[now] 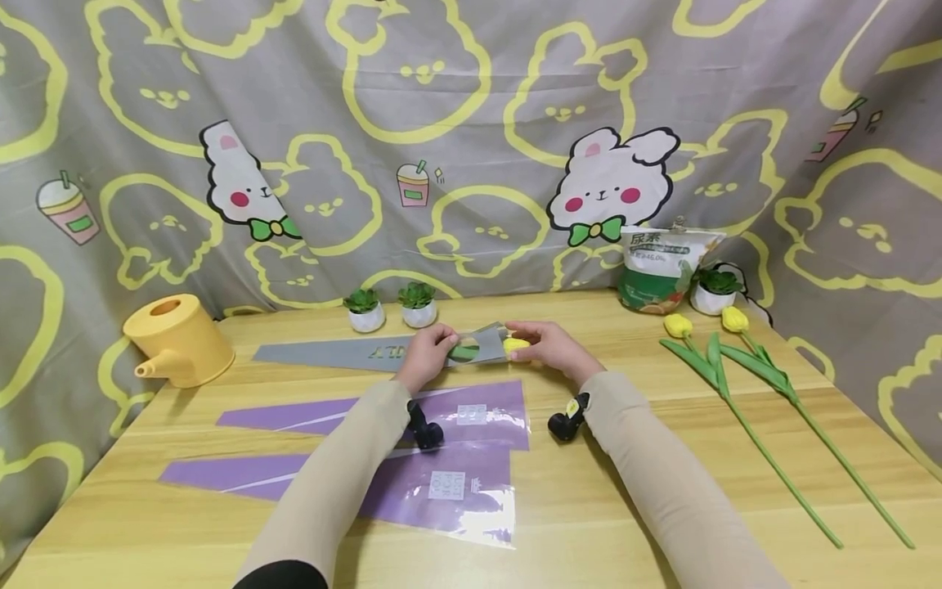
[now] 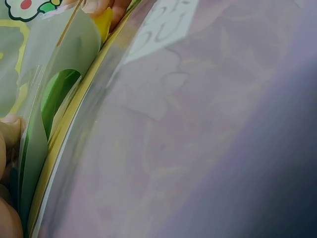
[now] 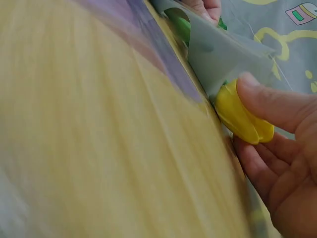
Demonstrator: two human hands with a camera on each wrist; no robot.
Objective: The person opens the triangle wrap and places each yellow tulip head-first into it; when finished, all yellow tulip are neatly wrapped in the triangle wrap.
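With your left hand (image 1: 423, 353) pinching the grey flower sleeve (image 1: 383, 352) at 12 o'clock on the table (image 1: 603, 491), keep your right hand (image 1: 548, 348) pinching the yellow tulip (image 1: 516, 346) head and slide it straight.

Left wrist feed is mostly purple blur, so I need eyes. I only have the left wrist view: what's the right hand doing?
Observer: The right hand holds a yellow tulip head at the open end of a grey flower sleeve.
Operator: And the left hand? Only see a fingertip at my frame edge.
Observer: The left hand grips the sleeve's mouth beside the bloom; green leaf shows through the film there.
Operator: More flowers out?
Observer: Two yellow tulips lie on the table, to the right of the right arm.
Operator: That purple stuff?
Observer: Two purple sleeves lie flat under the forearms.
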